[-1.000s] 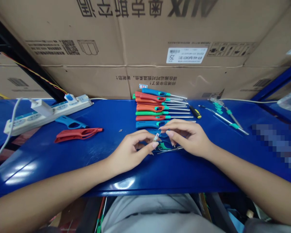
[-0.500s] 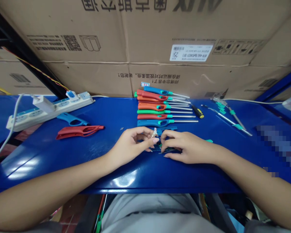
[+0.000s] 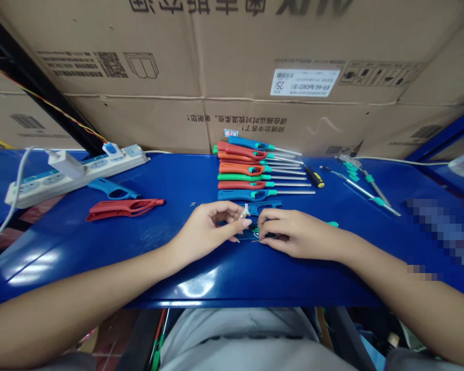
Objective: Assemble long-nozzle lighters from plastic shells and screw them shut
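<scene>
My left hand (image 3: 209,229) pinches a small pale part (image 3: 245,212) between thumb and forefinger, just above the blue table (image 3: 178,257). My right hand (image 3: 297,232) lies close beside it, fingers curled down onto a blue lighter shell (image 3: 255,234) with a green piece and a thin metal rod under them. Just behind both hands lies a row of several long-nosed lighters (image 3: 251,170) with blue, red, orange and green handles, metal tubes pointing right.
A red handle shell (image 3: 123,207) and a blue handle shell (image 3: 114,189) lie at the left near a white power strip (image 3: 73,172). A black-and-yellow screwdriver (image 3: 314,178) and loose metal tubes with green collars (image 3: 365,188) lie at the right. Cardboard boxes (image 3: 232,67) wall off the back.
My right hand has dropped from the small part to the shell on the table. My left hand stays pinched on the small part, shifted slightly up and right.
</scene>
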A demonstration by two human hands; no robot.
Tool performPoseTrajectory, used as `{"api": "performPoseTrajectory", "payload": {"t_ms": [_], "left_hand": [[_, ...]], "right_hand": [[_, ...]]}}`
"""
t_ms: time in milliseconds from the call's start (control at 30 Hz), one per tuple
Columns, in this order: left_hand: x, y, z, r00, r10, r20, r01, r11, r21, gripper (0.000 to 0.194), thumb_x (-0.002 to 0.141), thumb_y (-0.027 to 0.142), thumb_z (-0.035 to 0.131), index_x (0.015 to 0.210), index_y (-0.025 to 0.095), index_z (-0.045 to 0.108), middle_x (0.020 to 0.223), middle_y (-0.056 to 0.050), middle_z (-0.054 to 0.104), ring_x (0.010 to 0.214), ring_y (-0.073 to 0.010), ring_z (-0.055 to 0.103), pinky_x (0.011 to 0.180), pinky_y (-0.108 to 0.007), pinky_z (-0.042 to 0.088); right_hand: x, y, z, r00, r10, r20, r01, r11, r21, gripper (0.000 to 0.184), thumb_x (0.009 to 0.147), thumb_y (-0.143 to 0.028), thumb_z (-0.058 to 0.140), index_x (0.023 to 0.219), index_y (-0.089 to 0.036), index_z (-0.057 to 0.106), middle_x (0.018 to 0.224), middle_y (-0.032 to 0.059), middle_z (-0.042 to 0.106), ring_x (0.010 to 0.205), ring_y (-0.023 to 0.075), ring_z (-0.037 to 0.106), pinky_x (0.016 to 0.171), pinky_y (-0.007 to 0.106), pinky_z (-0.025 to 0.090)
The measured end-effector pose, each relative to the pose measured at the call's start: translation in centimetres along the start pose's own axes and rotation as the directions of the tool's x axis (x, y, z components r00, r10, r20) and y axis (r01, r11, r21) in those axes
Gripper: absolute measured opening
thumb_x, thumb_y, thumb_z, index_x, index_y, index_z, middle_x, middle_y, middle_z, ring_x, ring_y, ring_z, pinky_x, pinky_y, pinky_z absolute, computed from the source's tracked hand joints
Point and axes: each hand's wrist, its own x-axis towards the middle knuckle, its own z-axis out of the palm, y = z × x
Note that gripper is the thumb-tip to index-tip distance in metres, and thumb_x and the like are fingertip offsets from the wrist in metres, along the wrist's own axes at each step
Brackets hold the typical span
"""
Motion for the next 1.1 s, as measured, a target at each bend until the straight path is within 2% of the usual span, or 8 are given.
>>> {"api": "performPoseTrajectory", "payload": {"t_ms": [67, 200, 333, 500, 733, 833, 1000, 1100], "left_hand": [[0.0, 0.2, -0.1, 1.0, 0.005, -0.014, -0.005, 1.0, 0.019, 0.032, 0.077, 0.038, 0.081, 0.095, 0.013, 0.071, 0.08, -0.002, 0.066, 0.072, -0.0136, 0.063, 0.059, -0.026, 0.062], [0.1, 0.5, -0.2, 0.998, 0.033, -0.052, -0.03, 0.998, 0.062, 0.032, 0.077, 0.04, 0.08, 0.093, 0.014, 0.07, 0.085, -0.003, 0.067, 0.072, -0.0137, 0.064, 0.059, -0.027, 0.062], [0.0, 0.4, -0.1, 0.999, 0.032, -0.026, -0.03, 0.997, 0.075, 0.031, 0.078, 0.038, 0.078, 0.097, 0.014, 0.071, 0.085, -0.004, 0.068, 0.074, -0.0148, 0.064, 0.06, -0.027, 0.062], [0.2, -0.1, -0.2, 0.999, 0.039, 0.015, -0.04, 0.995, 0.086, 0.029, 0.08, 0.034, 0.076, 0.099, 0.013, 0.072, 0.078, -0.002, 0.066, 0.073, -0.0148, 0.062, 0.062, -0.029, 0.062], [0.3, -0.5, -0.3, 0.998, 0.044, 0.038, -0.049, 0.99, 0.13, 0.031, 0.079, 0.033, 0.077, 0.103, 0.012, 0.073, 0.08, -0.004, 0.07, 0.072, -0.0157, 0.065, 0.066, -0.031, 0.063], [0.3, -0.5, -0.3, 0.998, 0.045, 0.043, -0.05, 0.991, 0.127, 0.031, 0.079, 0.032, 0.078, 0.102, 0.012, 0.074, 0.079, -0.004, 0.07, 0.071, -0.0153, 0.064, 0.066, -0.031, 0.063], [0.4, -0.4, -0.4, 0.998, 0.024, 0.053, -0.031, 0.991, 0.128, 0.029, 0.078, 0.03, 0.078, 0.099, 0.011, 0.075, 0.079, -0.004, 0.071, 0.069, -0.0143, 0.064, 0.065, -0.029, 0.062], [0.4, -0.5, -0.4, 0.998, 0.006, 0.068, -0.015, 0.991, 0.135, 0.028, 0.079, 0.03, 0.078, 0.099, 0.011, 0.075, 0.078, -0.004, 0.071, 0.069, -0.0137, 0.064, 0.065, -0.028, 0.061]], "right_hand": [[-0.1, 0.0, -0.1, 1.0, 0.005, -0.001, -0.005, 1.0, 0.021, 0.009, 0.095, -0.018, 0.061, 0.099, -0.019, 0.068, 0.108, 0.0063, 0.065, 0.087, 0.0154, 0.065, 0.075, 0.028, 0.052], [-0.3, -0.1, -0.3, 0.999, 0.027, 0.046, -0.024, 0.997, -0.067, 0.013, 0.095, -0.02, 0.061, 0.107, -0.021, 0.065, 0.113, 0.0073, 0.063, 0.083, 0.0152, 0.065, 0.068, 0.027, 0.051], [-0.4, -0.2, -0.5, 0.997, 0.013, 0.073, -0.002, 0.988, -0.154, 0.016, 0.096, -0.021, 0.057, 0.11, -0.021, 0.064, 0.112, 0.0072, 0.063, 0.078, 0.0142, 0.063, 0.063, 0.026, 0.047], [-0.4, -0.4, -0.7, 0.996, -0.004, 0.089, 0.022, 0.98, -0.2, 0.015, 0.097, -0.019, 0.053, 0.106, -0.019, 0.065, 0.103, 0.0063, 0.063, 0.072, 0.0135, 0.059, 0.062, 0.026, 0.045], [-0.3, -0.3, -0.9, 1.0, -0.003, 0.008, 0.003, 0.998, -0.06, 0.014, 0.095, -0.014, 0.055, 0.103, -0.019, 0.065, 0.1, 0.0065, 0.065, 0.083, 0.0155, 0.063, 0.07, 0.026, 0.049], [-0.1, -0.2, -0.7, 0.998, 0.014, -0.058, -0.014, 1.0, 0.002, 0.013, 0.092, -0.012, 0.056, 0.099, -0.019, 0.065, 0.096, 0.0056, 0.066, 0.073, 0.0128, 0.059, 0.063, 0.024, 0.047], [0.3, -0.1, -0.5, 0.972, 0.115, -0.206, -0.103, 0.992, 0.067, 0.007, 0.089, -0.014, 0.06, 0.091, -0.018, 0.065, 0.085, 0.0025, 0.068, 0.055, 0.0077, 0.055, 0.057, 0.023, 0.046], [0.3, 0.1, -0.5, 0.947, 0.268, -0.179, -0.223, 0.946, 0.234, 0.003, 0.088, -0.017, 0.063, 0.091, -0.018, 0.064, 0.065, -0.0027, 0.065, 0.044, 0.0081, 0.056, 0.05, 0.022, 0.047]]}}
